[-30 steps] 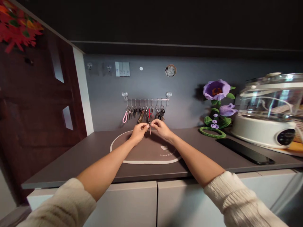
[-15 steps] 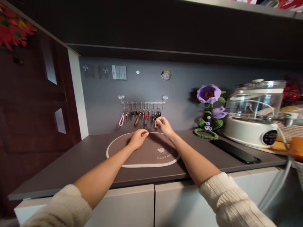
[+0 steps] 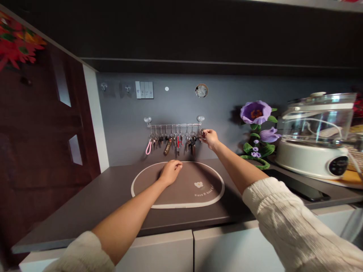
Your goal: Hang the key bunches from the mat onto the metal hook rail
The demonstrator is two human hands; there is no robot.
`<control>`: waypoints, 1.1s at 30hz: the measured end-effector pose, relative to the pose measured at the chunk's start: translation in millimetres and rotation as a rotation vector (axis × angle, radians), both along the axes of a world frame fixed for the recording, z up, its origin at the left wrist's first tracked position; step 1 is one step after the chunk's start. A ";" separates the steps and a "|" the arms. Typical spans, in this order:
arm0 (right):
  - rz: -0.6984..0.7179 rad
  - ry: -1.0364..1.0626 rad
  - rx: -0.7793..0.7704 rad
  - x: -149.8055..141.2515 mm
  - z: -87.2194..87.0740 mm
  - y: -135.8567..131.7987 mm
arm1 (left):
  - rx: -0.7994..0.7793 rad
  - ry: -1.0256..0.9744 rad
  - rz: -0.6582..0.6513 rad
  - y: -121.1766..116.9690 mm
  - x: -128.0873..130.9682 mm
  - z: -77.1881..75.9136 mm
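Note:
My right hand (image 3: 210,139) is closed on a bunch of keys (image 3: 203,136) at the right end of the wall-mounted hook rail (image 3: 174,125). The fingers pinch the top of the bunch, and part of it is hidden behind them. Along the rail hang several other key bunches, with a pink strap (image 3: 148,147), a brown tag (image 3: 168,146), a red piece (image 3: 178,142) and a black key fob (image 3: 193,141) among them. Over the oval brown mat (image 3: 150,189), my left hand (image 3: 170,172) is held with its fingers curled in. Nothing shows between them.
A purple flower ornament (image 3: 256,112) stands right of the rail, beside a white appliance with a clear top (image 3: 312,156). A black phone (image 3: 303,185) lies on the counter (image 3: 93,196). Overhead runs a dark cabinet (image 3: 181,34), and small wall hooks (image 3: 127,88) sit at left.
My right hand has moved right and slightly up along the rail to its end, with the keys in it. My left hand stays low over the mat. The view has shifted slightly.

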State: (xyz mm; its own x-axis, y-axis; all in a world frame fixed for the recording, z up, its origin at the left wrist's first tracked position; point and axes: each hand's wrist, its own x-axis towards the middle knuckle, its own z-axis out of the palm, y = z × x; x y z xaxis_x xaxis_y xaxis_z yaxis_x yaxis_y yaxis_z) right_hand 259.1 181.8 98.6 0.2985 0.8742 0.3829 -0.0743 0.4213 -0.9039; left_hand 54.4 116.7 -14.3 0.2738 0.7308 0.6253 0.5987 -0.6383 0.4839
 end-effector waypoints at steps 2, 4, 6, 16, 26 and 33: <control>-0.014 -0.022 -0.008 0.5 4.0 4.6 | -0.001 -0.006 0.000 0.1 0.0 0.0; -0.024 -0.037 -0.029 0.5 5.3 7.9 | 0.000 -0.014 -0.001 -0.3 0.1 0.1; -0.027 -0.041 -0.051 0.3 4.4 10.3 | 0.001 -0.014 0.002 -0.9 0.2 0.4; 0.050 -0.023 -0.027 4.2 -14.8 16.6 | -0.014 -0.014 0.019 -0.9 -0.2 0.1; 0.000 -0.099 -0.034 5.7 -21.0 14.1 | -0.014 -0.008 0.022 -0.4 -1.3 0.1; -0.243 -0.069 -0.124 -0.4 -29.8 -16.2 | -0.033 -0.095 0.044 2.6 -7.0 2.1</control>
